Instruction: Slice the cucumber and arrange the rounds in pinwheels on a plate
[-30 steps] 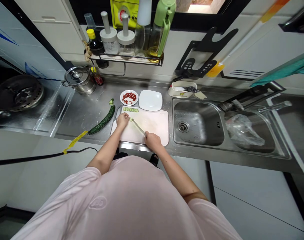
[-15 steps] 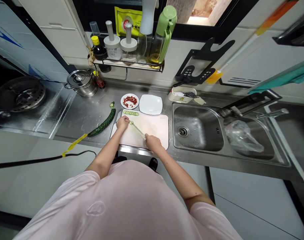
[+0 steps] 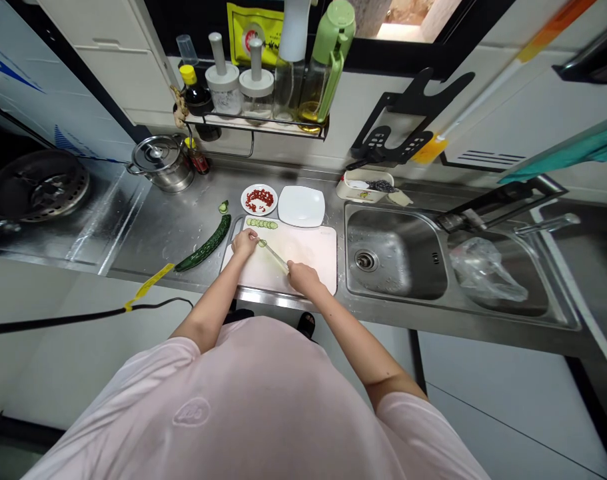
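On the white cutting board (image 3: pixel 308 250), my right hand (image 3: pixel 303 278) is closed round the handle of a knife (image 3: pixel 277 258), its blade pointing up and left. The blade's tip meets a cucumber slice (image 3: pixel 262 243). My left hand (image 3: pixel 244 244) pinches at the edge of that slice, fingertips close together. Several cucumber slices (image 3: pixel 262 224) lie in an overlapping row along the board's top left. Left of the board rests a long dark green cucumber (image 3: pixel 206 248), with a small cut end piece (image 3: pixel 224 207) above it.
Behind the board stand a small plate (image 3: pixel 245 207) of chopped red pieces and a white square plate (image 3: pixel 301 207). A steel sink (image 3: pixel 398 260) lies to the right, a lidded pot (image 3: pixel 163 167) to the left. Bottles and jars fill a wall rack (image 3: pixel 263 127).
The camera view has shifted slightly. Both hands, the knife and the slice stay in nearly the same place on the board.
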Demonstrator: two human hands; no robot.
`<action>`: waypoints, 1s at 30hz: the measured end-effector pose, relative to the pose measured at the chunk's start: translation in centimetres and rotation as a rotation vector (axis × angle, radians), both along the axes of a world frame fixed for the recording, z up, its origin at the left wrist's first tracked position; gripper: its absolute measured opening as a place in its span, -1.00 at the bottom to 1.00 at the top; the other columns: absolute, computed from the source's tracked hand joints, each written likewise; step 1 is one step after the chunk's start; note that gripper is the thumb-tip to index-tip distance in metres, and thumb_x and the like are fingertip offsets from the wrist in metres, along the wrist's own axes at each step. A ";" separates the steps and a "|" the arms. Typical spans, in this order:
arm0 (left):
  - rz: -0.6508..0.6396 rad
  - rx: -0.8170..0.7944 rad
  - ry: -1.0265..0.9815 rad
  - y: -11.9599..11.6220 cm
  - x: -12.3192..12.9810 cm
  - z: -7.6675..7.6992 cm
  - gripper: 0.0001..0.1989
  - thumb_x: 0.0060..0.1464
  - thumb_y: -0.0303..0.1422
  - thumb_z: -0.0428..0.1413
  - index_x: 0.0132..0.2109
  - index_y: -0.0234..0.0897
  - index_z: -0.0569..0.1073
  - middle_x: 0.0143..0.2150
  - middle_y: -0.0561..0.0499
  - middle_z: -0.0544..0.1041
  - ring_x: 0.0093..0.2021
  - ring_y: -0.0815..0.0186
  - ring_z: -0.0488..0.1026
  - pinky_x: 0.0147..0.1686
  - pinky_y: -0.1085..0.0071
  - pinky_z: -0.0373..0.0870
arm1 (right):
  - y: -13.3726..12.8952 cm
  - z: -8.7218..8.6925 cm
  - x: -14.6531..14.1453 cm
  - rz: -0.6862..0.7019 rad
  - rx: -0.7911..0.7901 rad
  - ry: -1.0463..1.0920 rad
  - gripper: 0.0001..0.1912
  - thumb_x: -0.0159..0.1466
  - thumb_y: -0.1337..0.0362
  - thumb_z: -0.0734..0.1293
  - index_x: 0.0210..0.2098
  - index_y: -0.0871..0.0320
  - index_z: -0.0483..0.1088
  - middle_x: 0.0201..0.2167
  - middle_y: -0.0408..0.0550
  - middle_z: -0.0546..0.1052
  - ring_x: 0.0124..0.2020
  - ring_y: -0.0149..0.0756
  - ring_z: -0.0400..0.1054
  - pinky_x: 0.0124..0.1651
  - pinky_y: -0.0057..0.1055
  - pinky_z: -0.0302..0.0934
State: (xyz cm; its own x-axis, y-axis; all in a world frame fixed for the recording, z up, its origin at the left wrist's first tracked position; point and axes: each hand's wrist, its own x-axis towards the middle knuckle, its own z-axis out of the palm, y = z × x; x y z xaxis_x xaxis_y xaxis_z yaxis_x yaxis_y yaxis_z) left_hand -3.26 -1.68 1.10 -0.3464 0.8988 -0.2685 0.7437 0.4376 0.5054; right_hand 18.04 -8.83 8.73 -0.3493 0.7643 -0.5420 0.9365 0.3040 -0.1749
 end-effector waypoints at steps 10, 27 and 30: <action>0.004 -0.017 -0.009 0.0 -0.1 0.2 -0.83 -0.04 -0.19 0.18 -0.25 -0.05 0.49 -0.26 0.10 0.55 -0.17 0.27 0.48 -0.28 0.41 0.31 | 0.2 0.7 -0.4 -0.008 -0.042 -0.010 -0.70 0.28 0.44 0.09 -0.04 0.21 0.28 -0.17 0.15 0.50 -0.16 -0.13 0.42 -0.27 -0.36 0.21; -0.011 -0.046 0.003 0.0 0.1 0.8 -0.84 -0.01 -0.21 0.17 -0.23 -0.04 0.49 -0.22 0.07 0.54 -0.17 0.26 0.48 -0.26 0.38 0.32 | 0.7 1.4 -0.6 -0.016 -0.082 -0.001 -0.70 0.28 0.44 0.10 -0.03 0.20 0.29 -0.14 0.16 0.49 -0.12 -0.13 0.42 -0.23 -0.35 0.22; -0.015 -0.042 0.001 0.0 0.0 0.7 -0.85 -0.01 -0.22 0.17 -0.23 -0.04 0.49 -0.22 0.08 0.55 -0.16 0.26 0.48 -0.26 0.39 0.32 | 0.7 1.5 -0.6 -0.016 -0.093 -0.003 -0.69 0.28 0.45 0.10 -0.03 0.20 0.30 -0.14 0.16 0.49 -0.12 -0.14 0.41 -0.23 -0.36 0.22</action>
